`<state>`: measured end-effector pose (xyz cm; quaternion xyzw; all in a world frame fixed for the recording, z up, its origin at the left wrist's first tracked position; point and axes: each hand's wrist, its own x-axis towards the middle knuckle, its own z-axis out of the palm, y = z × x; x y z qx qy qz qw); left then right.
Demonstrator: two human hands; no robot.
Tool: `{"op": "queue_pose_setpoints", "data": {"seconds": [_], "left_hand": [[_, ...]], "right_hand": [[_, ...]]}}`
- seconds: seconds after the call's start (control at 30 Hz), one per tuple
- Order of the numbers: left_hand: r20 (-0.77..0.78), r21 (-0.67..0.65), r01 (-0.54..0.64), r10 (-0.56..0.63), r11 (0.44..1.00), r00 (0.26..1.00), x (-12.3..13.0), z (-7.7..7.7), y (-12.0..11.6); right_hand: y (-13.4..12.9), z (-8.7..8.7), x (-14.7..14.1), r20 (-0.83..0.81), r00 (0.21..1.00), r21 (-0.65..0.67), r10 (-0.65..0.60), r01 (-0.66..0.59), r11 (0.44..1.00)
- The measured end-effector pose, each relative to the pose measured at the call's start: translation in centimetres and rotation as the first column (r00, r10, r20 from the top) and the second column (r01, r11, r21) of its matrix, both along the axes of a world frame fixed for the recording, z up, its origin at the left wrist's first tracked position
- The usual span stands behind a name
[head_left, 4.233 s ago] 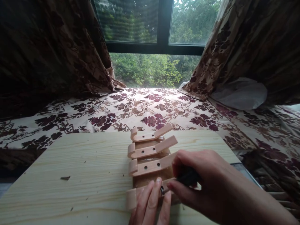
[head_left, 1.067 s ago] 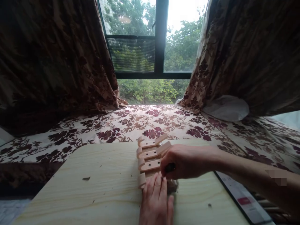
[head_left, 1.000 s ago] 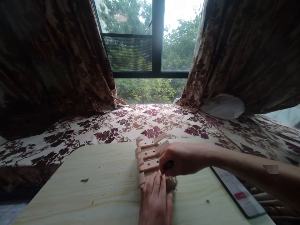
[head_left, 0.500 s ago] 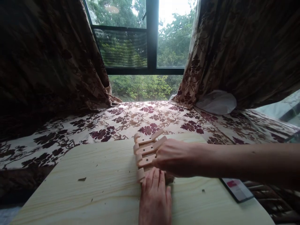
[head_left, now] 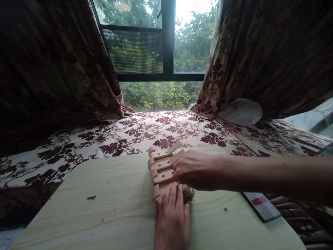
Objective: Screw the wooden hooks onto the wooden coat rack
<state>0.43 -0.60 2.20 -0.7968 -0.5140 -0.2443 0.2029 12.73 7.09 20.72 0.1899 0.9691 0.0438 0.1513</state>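
Pale peach-coloured strips (head_left: 163,164) with dark round dots lie in a row across a brown base. Their left ends curl up and some right ends slant upward. My right hand (head_left: 191,168) is closed in a fist over the right end of the middle strips; what its fingers hold is hidden. Below it my left hand (head_left: 172,217) lies with fingers stretched over the nearest strip, touching it. A brown, rough-looking lump (head_left: 188,195) shows at the right of the left fingertips; its kind is unclear.
The pale wooden board (head_left: 104,218) carries small dark scraps, with a larger brown flake (head_left: 91,197) at left. A phone-like flat device (head_left: 261,206) lies at the right edge. Behind are a floral cloth (head_left: 163,130), a white bag-like thing (head_left: 241,111), curtains and a window.
The right hand has shifted slightly up and away from the left fingertips, so more of the brown lump shows. My left hand stays on the near strip. The view has tilted slightly.
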Motion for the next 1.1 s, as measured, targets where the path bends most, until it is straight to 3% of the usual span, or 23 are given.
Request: {"op": "queue_pose_setpoints", "data": {"seconds": [0.23, 0.4, 0.53, 0.77, 1.0, 1.1], "left_hand": [[0.018, 0.01, -0.003, 0.003, 1.0, 1.0, 0.3, 0.0, 0.1], [0.029, -0.061, -0.019, 0.021, 0.998, 0.999, 0.4, 0.6, -0.2], [0.043, -0.145, -0.006, 0.012, 0.989, 0.999, 0.5, 0.9, -0.3], [0.013, -0.005, 0.0, 0.0, 1.0, 1.0, 0.2, 0.1, 0.1], [-0.052, 0.035, -0.011, 0.013, 0.999, 0.999, 0.0, -0.4, 0.1], [-0.059, 0.097, 0.007, -0.001, 0.995, 0.998, -0.4, -1.0, 0.6]], "right_hand": [[0.3, 0.3, -0.3, 0.008, 0.975, -0.035, -0.224, 0.224, 0.974], [-0.7, 0.6, -0.5, -0.001, 0.999, 0.087, -0.034, 0.034, 0.996], [-1.0, 0.1, -0.7, -0.03, 0.998, 0.079, 0.05, -0.048, 0.996], [0.2, 0.3, -0.4, 0.042, 0.988, 0.0, -0.149, 0.149, 0.989], [0.1, 0.5, -0.3, 0.013, 1.0, 0.029, 0.004, -0.004, 1.0], [0.5, 0.0, -0.4, 0.024, 0.993, -0.027, -0.118, 0.119, 0.993]]}}
